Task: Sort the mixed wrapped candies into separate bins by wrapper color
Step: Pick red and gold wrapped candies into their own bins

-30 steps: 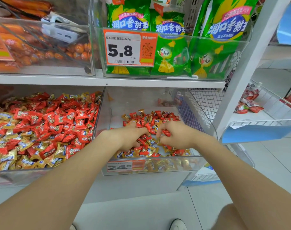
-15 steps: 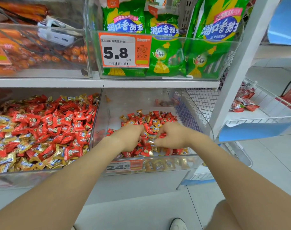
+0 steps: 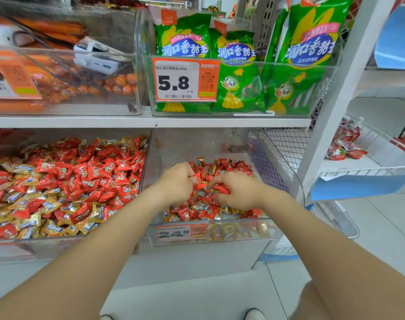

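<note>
Both hands stay in the middle bin (image 3: 275, 229) at the frame's centre but have drawn slightly apart. The left hand (image 3: 177, 181) curls round red candies (image 3: 195, 179) and the right hand (image 3: 238, 192) pinches more. Picking out reds seems underway; gold candies (image 3: 171, 217) remain mixed in.

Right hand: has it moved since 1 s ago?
No. The right hand stays on the same patch of candies, behind and to the right of the 24.8 price tag; only its fingers have shifted.
</note>
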`<state>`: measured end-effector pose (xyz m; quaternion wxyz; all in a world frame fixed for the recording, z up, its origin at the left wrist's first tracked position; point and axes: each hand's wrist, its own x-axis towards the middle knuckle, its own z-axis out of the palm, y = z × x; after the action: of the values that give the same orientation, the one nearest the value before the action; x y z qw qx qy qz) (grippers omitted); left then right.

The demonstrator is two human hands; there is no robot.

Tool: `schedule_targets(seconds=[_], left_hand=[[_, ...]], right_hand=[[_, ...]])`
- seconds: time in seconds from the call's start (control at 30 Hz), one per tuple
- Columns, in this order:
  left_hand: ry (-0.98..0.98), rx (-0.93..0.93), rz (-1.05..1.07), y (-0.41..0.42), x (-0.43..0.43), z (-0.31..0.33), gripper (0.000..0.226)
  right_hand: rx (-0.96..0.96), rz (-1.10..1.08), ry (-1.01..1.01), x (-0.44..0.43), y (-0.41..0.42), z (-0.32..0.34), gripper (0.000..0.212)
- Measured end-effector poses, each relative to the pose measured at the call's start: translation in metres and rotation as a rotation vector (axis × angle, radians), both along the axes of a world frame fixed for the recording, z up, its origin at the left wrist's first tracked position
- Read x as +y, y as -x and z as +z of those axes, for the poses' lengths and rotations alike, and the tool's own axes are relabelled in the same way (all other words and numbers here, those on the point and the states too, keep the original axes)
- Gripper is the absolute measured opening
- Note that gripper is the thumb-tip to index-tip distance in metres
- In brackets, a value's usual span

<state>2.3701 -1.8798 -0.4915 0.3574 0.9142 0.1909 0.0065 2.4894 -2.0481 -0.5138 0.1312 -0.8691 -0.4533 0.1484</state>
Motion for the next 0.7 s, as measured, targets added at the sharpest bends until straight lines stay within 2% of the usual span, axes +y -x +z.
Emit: schedule_targets(seconds=[0.1,0.17,0.23,0.27,0.4,0.53,0.63,0.7], left_hand=[[0.021,0.040,0.042,0.002,0.000,-0.003,0.014],[-0.102,0.058,0.019,-0.001,0.002,-0.008,0.010],[-0.240,0.071,-0.001,-0.003,0.004,-0.013,0.004],[-0.279,0.087,-0.012,-0.004,0.004,-0.016,0.008],[-0.318,0.255,-0.153,-0.009,0.002,-0.026,0.014],[-0.372,0.336,-0.253,-0.011,0.001,-0.033,0.029],[-0.375,0.341,-0.310,-0.013,0.005,-0.040,0.011],[-0.350,0.320,-0.345,-0.013,0.008,-0.043,0.009]], right_hand=[[0.085,0.040,0.193,0.005,-0.001,-0.008,0.065],[0.088,0.009,0.271,0.009,-0.001,-0.015,0.074],[0.039,0.004,0.348,0.014,-0.002,-0.020,0.067],[0.008,0.007,0.377,0.016,-0.001,-0.019,0.060],[-0.069,0.032,0.403,0.021,0.002,-0.014,0.040],[-0.088,0.004,0.337,0.020,0.004,-0.014,0.036],[-0.020,-0.067,0.190,0.015,0.005,-0.006,0.031],[-0.010,-0.103,0.139,0.010,0.006,-0.003,0.028]])
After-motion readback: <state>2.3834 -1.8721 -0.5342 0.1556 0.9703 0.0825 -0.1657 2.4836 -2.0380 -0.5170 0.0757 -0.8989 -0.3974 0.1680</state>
